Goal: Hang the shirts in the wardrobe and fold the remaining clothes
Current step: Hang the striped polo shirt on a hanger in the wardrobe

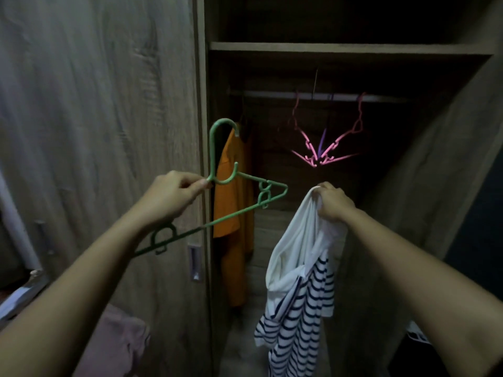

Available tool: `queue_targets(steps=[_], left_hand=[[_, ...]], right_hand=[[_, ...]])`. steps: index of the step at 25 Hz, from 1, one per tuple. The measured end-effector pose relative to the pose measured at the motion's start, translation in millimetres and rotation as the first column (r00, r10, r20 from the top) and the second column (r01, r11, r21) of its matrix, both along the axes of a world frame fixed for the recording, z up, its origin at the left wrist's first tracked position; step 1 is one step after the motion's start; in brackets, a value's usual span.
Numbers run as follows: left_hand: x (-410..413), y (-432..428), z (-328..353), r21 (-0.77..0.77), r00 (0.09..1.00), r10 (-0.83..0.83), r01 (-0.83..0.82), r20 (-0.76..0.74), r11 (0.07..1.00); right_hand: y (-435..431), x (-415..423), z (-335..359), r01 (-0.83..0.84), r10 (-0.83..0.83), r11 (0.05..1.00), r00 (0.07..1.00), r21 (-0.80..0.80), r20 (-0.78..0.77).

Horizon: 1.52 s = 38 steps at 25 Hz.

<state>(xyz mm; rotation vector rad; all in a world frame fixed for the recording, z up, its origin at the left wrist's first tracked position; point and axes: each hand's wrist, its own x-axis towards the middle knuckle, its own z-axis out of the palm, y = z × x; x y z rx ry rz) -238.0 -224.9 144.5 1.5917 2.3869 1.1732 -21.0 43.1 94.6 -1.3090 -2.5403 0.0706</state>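
Note:
My left hand [170, 195] pinches a green plastic hanger [234, 210] at the base of its hook, holding it in front of the wardrobe's left door edge. My right hand [333, 202] grips a white shirt with navy stripes [298, 289] by its top; the shirt hangs down in front of the open wardrobe. Inside, an orange shirt [231, 213] hangs at the left end of the rail [272, 94].
Several empty pink and purple hangers [324, 148] hang from the rail's middle. A shelf [340, 47] runs above the rail. The closed wooden door [109, 131] with a recessed handle [195, 263] stands at left. A pinkish cloth [119, 341] lies at lower left.

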Motion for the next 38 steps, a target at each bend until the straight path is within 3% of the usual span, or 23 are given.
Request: queue_targets(steps=[4,9,11,13,16,18,20,21,22,24,26,28,30,33,38], left_hand=[[8,-38,7,-0.045,0.995,-0.100,0.099,-0.010,0.994],[35,-8,-20,0.028,0.977,-0.196,0.199,-0.084,0.980],[48,12,-41,0.133,0.978,-0.176,0.190,-0.111,0.973],[50,25,-58,0.301,0.983,-0.180,0.182,-0.034,0.936],[50,33,-61,0.523,0.944,-0.327,0.257,0.045,0.813],[57,40,-56,0.610,0.982,-0.166,0.188,-0.092,0.770],[68,45,-59,0.718,0.950,0.170,0.074,-0.261,0.692],[75,48,-72,0.744,0.903,0.229,0.135,-0.365,0.655],[84,51,-90,0.725,0.849,0.233,0.226,-0.474,0.651],[100,60,-128,0.525,0.818,0.092,0.273,-0.567,0.806],[104,71,-148,0.132,0.936,-0.130,0.182,-0.328,0.974],[86,83,-147,-0.184,0.937,-0.346,0.333,-0.045,0.925],[54,89,-132,-0.198,0.875,-0.479,0.483,0.073,0.853],[13,90,-101,-0.080,0.877,-0.471,0.479,0.096,0.874],[12,95,-33,-0.169,0.874,-0.463,0.483,0.146,0.859]], right_hand=[[-19,3,5,-0.066,0.065,0.998,0.995,0.001,0.075],[-65,-15,31,-0.302,0.292,0.947,0.952,0.108,0.096],[-80,-17,43,-0.383,0.365,0.903,0.923,0.196,0.123],[-86,-12,55,-0.444,0.423,0.844,0.896,0.300,0.136],[-84,3,67,-0.477,0.505,0.661,0.854,0.580,0.126],[-81,8,73,-0.437,0.501,0.551,0.855,0.712,0.137],[-80,10,79,-0.375,0.467,0.544,0.878,0.750,0.100],[-79,10,81,-0.337,0.462,0.557,0.885,0.759,0.053],[-79,12,85,-0.295,0.457,0.581,0.889,0.758,-0.005],[-79,18,95,-0.223,0.442,0.648,0.889,0.729,-0.122],[-79,27,100,-0.201,0.443,0.687,0.878,0.698,-0.184],[-73,42,103,-0.194,0.454,0.685,0.867,0.702,-0.205],[-59,68,103,-0.191,0.449,0.695,0.868,0.693,-0.210],[-39,106,87,-0.211,0.409,0.726,0.898,0.654,-0.164],[-19,125,52,-0.101,0.295,0.674,0.945,0.732,-0.142]])
